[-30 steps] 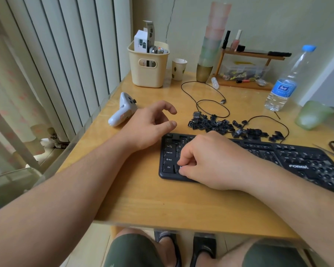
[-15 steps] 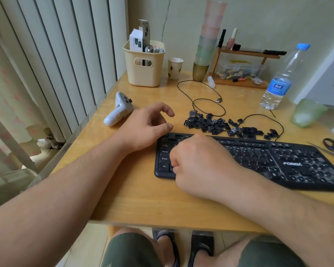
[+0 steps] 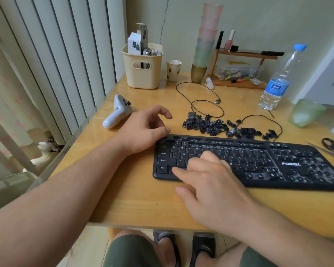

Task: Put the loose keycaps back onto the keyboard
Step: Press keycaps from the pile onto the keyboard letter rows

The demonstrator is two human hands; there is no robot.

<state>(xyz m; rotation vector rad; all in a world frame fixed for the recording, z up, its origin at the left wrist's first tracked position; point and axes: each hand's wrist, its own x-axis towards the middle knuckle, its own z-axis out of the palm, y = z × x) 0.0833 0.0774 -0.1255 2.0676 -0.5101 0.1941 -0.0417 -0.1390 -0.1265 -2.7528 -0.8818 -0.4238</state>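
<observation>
A black keyboard (image 3: 258, 162) lies across the wooden table, with many bare key sockets in its middle and right parts and some caps seated at the left. A pile of loose black keycaps (image 3: 216, 125) lies just behind it. My left hand (image 3: 143, 130) rests at the keyboard's far left corner, fingers curled and apart, thumb touching the top edge, holding nothing. My right hand (image 3: 208, 182) hovers over the lower left keys with fingers spread, index tip near the bottom row beside Ctrl. Nothing is visible in it.
A white handheld controller (image 3: 117, 112) lies left of my left hand. A black cable (image 3: 206, 101) loops behind the keycaps. At the back stand a beige basket (image 3: 143, 72), a paper cup (image 3: 173, 70), stacked cups (image 3: 204, 47), a wooden shelf (image 3: 239, 74) and a water bottle (image 3: 280, 79). Scissors (image 3: 332, 151) lie far right.
My right hand has opened from a closed fist pressing on the lower left keys and drawn back toward me, fingers now spread. The left hand has stayed in place.
</observation>
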